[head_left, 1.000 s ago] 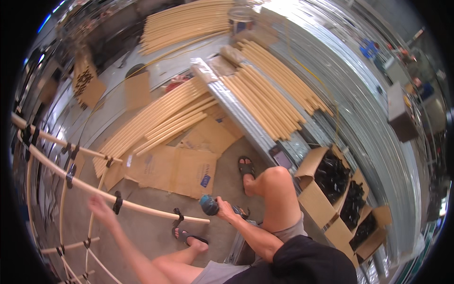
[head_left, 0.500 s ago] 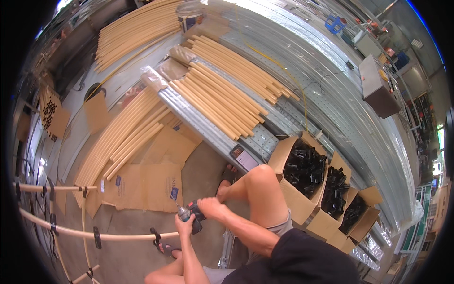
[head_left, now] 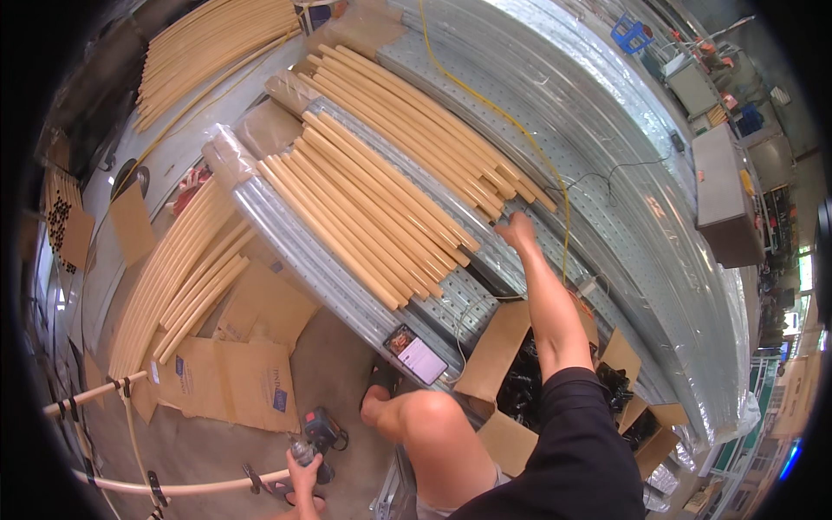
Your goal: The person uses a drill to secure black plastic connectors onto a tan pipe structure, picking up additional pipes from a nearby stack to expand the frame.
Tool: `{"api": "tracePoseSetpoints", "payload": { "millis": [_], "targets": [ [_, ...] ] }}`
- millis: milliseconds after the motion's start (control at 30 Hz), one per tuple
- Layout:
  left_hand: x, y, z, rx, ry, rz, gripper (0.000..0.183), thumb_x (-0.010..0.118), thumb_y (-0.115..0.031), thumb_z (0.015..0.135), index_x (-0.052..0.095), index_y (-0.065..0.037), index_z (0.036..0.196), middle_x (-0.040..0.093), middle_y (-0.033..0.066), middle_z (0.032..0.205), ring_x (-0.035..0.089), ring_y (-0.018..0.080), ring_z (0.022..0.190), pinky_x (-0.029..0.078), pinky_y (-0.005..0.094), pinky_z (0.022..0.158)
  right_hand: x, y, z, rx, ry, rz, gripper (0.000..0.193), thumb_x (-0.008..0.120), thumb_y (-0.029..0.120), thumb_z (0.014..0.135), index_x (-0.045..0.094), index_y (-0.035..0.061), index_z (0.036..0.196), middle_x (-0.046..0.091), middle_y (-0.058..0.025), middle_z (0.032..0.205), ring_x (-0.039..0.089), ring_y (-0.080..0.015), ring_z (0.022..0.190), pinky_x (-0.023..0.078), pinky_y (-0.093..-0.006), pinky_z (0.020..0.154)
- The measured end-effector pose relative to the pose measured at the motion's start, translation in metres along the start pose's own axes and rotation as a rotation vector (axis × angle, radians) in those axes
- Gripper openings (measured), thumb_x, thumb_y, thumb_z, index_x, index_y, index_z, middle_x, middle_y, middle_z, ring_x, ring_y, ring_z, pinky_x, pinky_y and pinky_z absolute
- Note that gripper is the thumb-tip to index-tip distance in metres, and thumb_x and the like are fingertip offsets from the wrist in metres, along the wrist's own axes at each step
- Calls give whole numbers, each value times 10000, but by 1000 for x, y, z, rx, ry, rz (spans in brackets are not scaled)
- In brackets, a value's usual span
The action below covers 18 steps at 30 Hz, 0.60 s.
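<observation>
A dark cordless drill is held at its front in my left hand, low over the floor. My right arm stretches out across the open carton of black fittings. At its end my right hand has its fingers closed at the near end of a beige pipe, in the farther row of pipes. Its fingertips are partly hidden there. Beside my left hand, a beige pipe frame with black joints reaches in from the left.
A nearer row of beige pipes lies on wrapped metal profiles. A phone rests by the profiles' edge. Open cartons hold black fittings. Flattened cardboard and more pipes cover the floor at left. A yellow cable crosses the profiles.
My right hand has left the drill and moved up and right to the pipe ends. My left hand now holds the drill alone, lower down. The view has shifted.
</observation>
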<state>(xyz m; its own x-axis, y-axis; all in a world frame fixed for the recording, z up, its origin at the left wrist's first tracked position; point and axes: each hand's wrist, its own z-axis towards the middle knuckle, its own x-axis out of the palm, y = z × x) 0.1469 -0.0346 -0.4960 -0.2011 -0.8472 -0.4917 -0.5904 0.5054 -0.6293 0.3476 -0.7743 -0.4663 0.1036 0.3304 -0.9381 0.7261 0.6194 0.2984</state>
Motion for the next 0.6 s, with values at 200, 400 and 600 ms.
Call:
{"api": "tracePoseSetpoints", "payload": {
  "millis": [200,400,600],
  "targets": [
    [-15,0,-13,-144,65,127,752,794,-115,763,398,-43,1398,602,122,1165,592,227,1022,494,341,888,28,18,88,-228,-238,-152,647,774,294,727,509,-1,1238,611,-224,1126,591,-405,1052,490,-478,876],
    [-15,27,-4,-124,130,-58,777,753,-11,802,331,-89,1450,599,65,1055,599,184,899,540,336,743,39,43,149,-165,-362,-275,767,813,343,646,496,1,1255,545,-191,1285,525,-353,1194,453,-463,981],
    [-26,67,-5,-313,174,-183,954,773,23,767,207,-197,1505,529,84,1179,561,234,976,555,431,645,17,65,171,-39,71,-214,988,809,380,629,326,0,1402,387,-250,1436,370,-391,1350,308,-628,1072]
  ]
}}
